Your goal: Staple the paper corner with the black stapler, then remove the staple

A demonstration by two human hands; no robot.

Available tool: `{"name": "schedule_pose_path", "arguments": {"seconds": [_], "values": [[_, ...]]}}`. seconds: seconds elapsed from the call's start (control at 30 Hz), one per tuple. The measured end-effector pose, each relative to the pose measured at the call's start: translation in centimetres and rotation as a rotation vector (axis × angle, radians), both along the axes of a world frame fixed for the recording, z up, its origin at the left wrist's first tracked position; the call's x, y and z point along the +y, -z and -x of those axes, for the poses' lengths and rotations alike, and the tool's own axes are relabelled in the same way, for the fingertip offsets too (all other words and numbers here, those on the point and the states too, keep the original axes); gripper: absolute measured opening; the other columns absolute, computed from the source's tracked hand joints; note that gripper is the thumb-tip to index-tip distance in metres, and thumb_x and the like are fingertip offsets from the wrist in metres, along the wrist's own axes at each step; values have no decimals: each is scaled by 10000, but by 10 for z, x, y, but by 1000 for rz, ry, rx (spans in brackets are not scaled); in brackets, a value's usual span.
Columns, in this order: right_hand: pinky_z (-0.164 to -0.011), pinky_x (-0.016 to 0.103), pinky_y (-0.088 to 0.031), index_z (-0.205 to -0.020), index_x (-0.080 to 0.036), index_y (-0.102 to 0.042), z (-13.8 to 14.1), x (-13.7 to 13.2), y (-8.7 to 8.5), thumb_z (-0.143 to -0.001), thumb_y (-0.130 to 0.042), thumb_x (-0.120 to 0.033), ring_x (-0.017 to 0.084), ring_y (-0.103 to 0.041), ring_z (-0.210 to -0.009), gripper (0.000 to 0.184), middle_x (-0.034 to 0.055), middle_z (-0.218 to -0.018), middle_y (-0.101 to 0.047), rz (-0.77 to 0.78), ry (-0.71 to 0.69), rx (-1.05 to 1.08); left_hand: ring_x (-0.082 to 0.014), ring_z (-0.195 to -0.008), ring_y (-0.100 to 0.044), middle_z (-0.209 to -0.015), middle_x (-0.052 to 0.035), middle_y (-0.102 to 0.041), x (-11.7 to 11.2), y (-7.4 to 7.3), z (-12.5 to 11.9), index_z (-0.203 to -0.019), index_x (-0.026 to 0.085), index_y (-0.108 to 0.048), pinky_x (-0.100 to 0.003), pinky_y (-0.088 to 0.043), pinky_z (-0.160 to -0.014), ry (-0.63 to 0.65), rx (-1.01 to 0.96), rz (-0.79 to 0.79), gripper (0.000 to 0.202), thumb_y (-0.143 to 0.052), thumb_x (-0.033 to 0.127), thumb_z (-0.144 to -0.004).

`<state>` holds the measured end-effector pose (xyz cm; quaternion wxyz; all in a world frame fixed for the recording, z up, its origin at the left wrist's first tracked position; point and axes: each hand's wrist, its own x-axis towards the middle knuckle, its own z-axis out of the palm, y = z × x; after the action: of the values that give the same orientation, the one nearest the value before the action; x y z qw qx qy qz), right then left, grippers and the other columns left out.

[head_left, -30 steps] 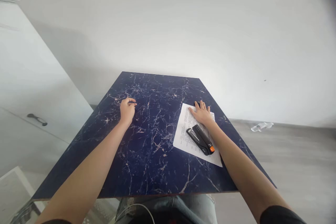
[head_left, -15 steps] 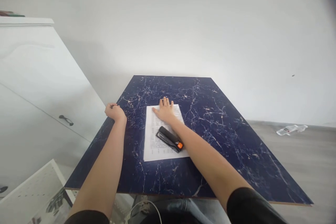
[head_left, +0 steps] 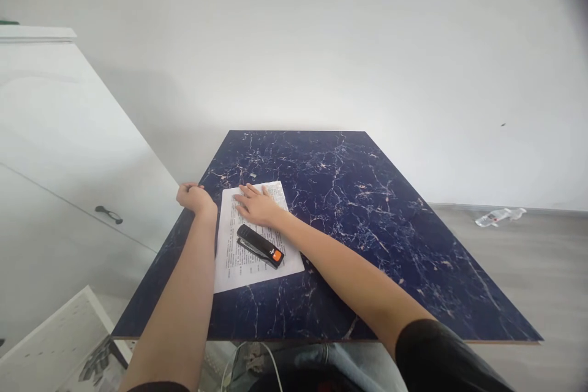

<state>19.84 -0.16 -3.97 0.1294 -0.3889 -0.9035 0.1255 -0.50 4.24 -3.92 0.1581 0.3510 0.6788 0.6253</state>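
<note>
Printed paper [head_left: 229, 257] lies on the dark blue marbled table [head_left: 358, 196], close to its left side. My right hand [head_left: 258, 205] rests flat on the upper part of the sheet with its fingers stretched out. On the lower half of the page sits a black stapler [head_left: 260, 246] with an orange patch at its near end, and no hand touches it. My left hand [head_left: 195, 197] is curled closed at the table's left edge, beside the paper. Whatever its fingers may hold is hidden.
A white cabinet [head_left: 59, 135] with dark handles stands at the left. Below it is an open white drawer or box [head_left: 50, 343] with things inside. A clear plastic item [head_left: 500, 217] lies on the floor at the right, near the wall. A white cable [head_left: 271, 355] loops below the table's front edge.
My right hand has slid the paper leftward, and the stapler on it has moved along. The paper's left edge is now close to my left forearm. My left hand stays curled in about the same place.
</note>
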Motion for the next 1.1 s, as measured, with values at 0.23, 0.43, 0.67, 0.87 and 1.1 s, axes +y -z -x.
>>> {"name": "schedule_pose_path", "arguments": {"seconds": [0.23,0.43,0.67,0.87,1.1], "values": [[-1290,606,-52,-1671,-187,-287,-61,-23,8,-1104,-232,-531,318,-117,-1617,665,99,-1743,-155,31,44,-70,-181,-627,-549,-612,14,-497,7,7,-3,-681,226,-470,-301,-431,-665,-250,-112,-55,163,-398,130,-570],[-1303,556,-47,-1673,-223,-292,-141,-26,5,-1109,-240,-512,283,-126,-1619,636,63,-1744,-168,28,174,-96,-175,-642,-578,-620,19,-501,4,2,-16,-674,219,-503,-300,-457,-708,-241,-67,-78,192,-391,77,-610],[-1295,594,-38,-1662,-221,-316,-164,-17,6,-1105,-292,-493,306,-101,-1621,620,80,-1744,-175,78,197,-36,-153,-612,-553,-662,-1,-579,-28,-1,-98,-636,195,-586,-266,-459,-643,261,52,-257,189,-426,94,-630],[-1038,457,-501,-1278,-208,-680,-194,-41,-35,-1047,-495,-533,283,-632,-1213,439,126,-1360,-663,192,191,378,-200,-899,-681,-910,-44,-722,-67,-3,-171,-765,197,-694,-305,-549,-798,809,-54,-254,234,-470,128,-767],[-571,293,-371,-950,-202,-583,-201,-104,-58,-864,-753,-400,144,-510,-645,274,8,-815,-621,328,-86,148,-260,-1082,-714,-1080,-69,-775,-62,15,-179,-920,203,-719,-450,-507,-1052,949,137,3,244,-512,117,-822]]}}
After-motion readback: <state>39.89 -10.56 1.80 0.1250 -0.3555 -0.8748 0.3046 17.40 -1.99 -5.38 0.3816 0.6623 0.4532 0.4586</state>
